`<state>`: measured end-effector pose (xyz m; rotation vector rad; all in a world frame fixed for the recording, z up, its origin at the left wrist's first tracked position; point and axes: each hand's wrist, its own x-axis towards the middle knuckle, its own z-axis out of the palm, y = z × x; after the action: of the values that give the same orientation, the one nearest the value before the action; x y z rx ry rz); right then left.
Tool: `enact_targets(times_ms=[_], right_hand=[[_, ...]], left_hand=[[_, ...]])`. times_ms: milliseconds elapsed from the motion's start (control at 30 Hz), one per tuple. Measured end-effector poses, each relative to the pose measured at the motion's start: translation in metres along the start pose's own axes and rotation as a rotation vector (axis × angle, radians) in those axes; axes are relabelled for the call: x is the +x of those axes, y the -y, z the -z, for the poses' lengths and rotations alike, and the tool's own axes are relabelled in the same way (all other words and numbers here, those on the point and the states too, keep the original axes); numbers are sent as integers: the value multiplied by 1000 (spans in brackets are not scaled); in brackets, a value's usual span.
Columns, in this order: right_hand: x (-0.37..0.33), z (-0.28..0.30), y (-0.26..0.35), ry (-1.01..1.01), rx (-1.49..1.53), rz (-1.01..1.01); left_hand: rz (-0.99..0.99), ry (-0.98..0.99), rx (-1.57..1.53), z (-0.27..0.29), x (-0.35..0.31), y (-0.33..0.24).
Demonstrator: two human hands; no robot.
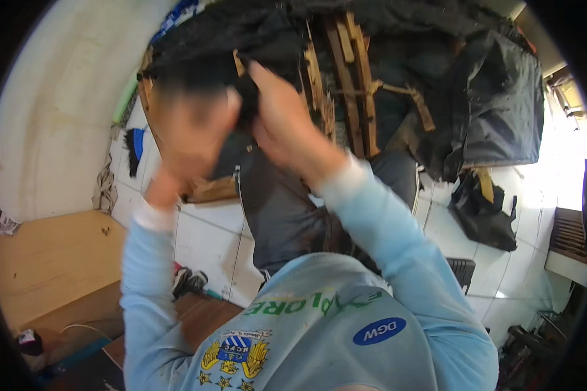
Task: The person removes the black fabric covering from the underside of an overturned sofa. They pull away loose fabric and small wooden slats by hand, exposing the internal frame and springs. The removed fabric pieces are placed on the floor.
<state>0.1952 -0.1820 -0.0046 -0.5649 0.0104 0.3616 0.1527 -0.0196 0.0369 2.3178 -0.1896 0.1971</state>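
You look only partway: wooden slats (370,117) lie bare at upper centre, black cloth (228,36) remains across the upper left, and your left hand (192,130) and right hand (284,120) are over it, each grip too unclear to tell.

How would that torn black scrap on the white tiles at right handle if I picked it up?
The black scrap would probably flop, since it lies creased. It's likely light, looking like thin sheet material. Its ragged edges might tear further.
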Motion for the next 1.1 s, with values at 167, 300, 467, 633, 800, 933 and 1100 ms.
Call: enact_targets(times_ms=[167, 300, 467, 633, 800, 933, 1100], right_hand=[[74, 3, 103, 216, -768, 206], [12, 103, 114, -94, -759, 336], [-105, 304, 91, -813, -1737, 639], [-129, 324, 64, -878, -1807, 431], [-122, 319, 65, -890, -1985, 324], [-118, 316, 67, -866, -2029, 296], [-125, 328, 69, -881, -2114, 304]], left_hand=[[-64, 61, 566, 84, 127, 60], [-37, -488, 628, 109, 109, 240], [-91, -509, 606, -98, 117, 143], [-51, -30, 848, -176, 146, 141], [193, 28, 173, -211, 150, 132], [356, 186, 161, -197, 163, 129], [619, 207, -380, -19, 226, -7]])
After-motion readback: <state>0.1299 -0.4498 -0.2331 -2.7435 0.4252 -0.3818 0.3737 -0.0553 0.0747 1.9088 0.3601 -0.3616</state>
